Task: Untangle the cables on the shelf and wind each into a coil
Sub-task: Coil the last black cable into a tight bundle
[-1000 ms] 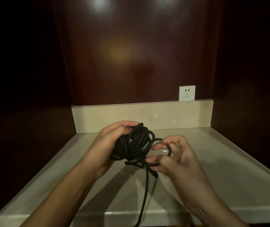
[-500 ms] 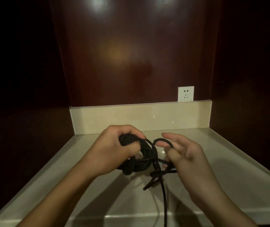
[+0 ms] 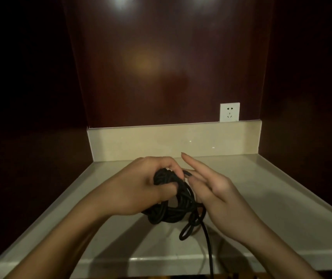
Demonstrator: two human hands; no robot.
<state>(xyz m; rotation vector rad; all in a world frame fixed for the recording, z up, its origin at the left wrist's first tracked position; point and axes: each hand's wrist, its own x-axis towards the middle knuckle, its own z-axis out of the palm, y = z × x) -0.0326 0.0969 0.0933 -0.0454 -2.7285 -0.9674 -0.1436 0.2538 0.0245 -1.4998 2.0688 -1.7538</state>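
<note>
My left hand grips the tangled black cable bundle above the beige shelf; my right hand, fingers straight, lies just beside it.

Your left hand is covering the near-left part of the black cable bundle, so you are not seeing how many loops are sitting under the palm. The free strand is running off the bottom edge, its end out of view. Your right hand is hiding the bundle's right side; whether its fingers are touching cable is not showing. Both forearms are getting cut off at the bottom edge. The shelf side walls are sinking into darkness, with no detail readable. The wall socket markings are too small to read.
</note>
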